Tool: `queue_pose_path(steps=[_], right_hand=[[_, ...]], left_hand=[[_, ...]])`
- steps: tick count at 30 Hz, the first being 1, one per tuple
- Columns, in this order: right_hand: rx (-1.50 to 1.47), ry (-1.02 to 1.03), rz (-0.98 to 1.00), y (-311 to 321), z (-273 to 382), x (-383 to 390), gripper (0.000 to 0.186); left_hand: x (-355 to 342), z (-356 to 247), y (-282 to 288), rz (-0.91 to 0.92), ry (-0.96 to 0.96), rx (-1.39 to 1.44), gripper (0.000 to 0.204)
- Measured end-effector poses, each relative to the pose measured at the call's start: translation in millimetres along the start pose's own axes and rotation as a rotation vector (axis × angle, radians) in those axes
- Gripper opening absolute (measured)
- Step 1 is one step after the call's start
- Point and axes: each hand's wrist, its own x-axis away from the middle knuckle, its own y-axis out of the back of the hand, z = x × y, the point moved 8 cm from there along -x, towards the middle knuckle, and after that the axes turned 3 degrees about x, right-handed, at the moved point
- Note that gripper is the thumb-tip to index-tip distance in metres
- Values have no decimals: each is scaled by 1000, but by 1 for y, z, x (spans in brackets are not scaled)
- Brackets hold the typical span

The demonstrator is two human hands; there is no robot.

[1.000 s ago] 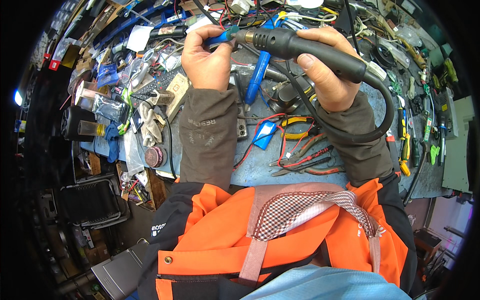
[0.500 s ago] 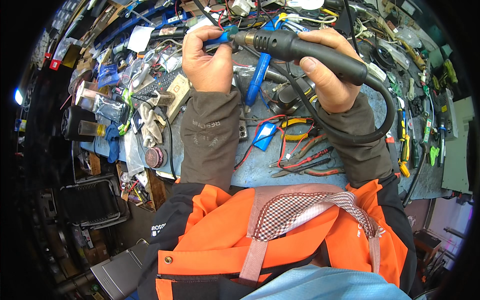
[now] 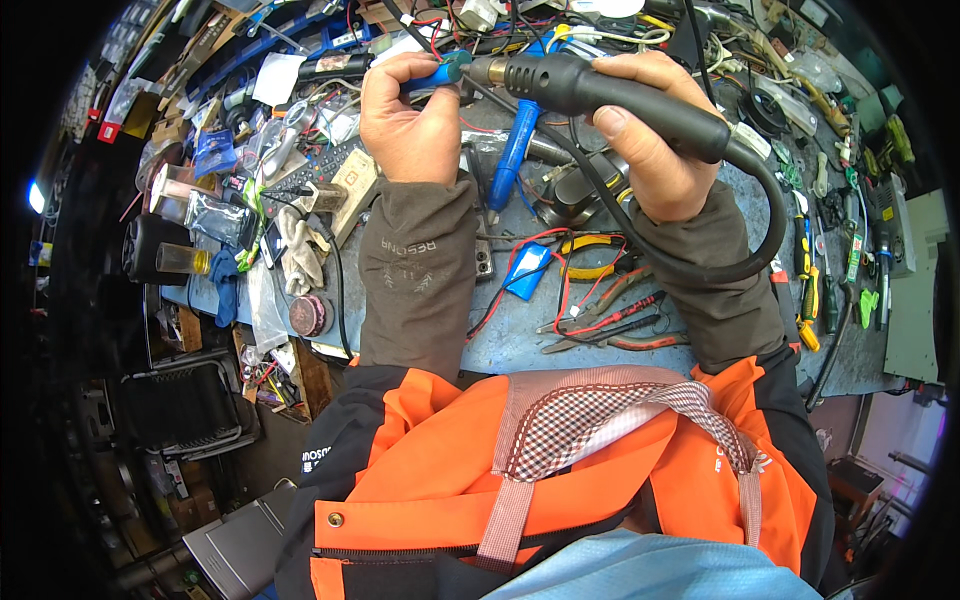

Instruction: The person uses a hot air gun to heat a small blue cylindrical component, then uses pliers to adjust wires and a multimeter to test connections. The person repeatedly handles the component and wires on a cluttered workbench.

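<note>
Pale capital lettering (image 3: 408,246) crosses the dark brown fabric left sleeve (image 3: 418,310). White characters (image 3: 317,459) stand on the black left side of the orange-and-black jacket (image 3: 425,435), smaller white print (image 3: 722,463) on its orange right front.

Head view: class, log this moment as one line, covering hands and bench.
left hand: holding green-ended blue cylinder | right hand: holding black tool, metal nozzle toward cylinder | bench: blue pack, pliers
</note>
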Motion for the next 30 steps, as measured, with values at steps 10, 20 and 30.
queue_pose_path(steps=[10, 20, 30], right_hand=[[-5, 8, 7, 0, 2, -1, 35], [46, 11, -54, 6, -2, -2, 33], [19, -33, -43, 4, -4, 0, 34]], left_hand=[[0, -7, -6, -41, 80, 99, 54], [0, -4, -6, -35, 97, 99, 55], [0, -3, -6, -25, 95, 89, 53]])
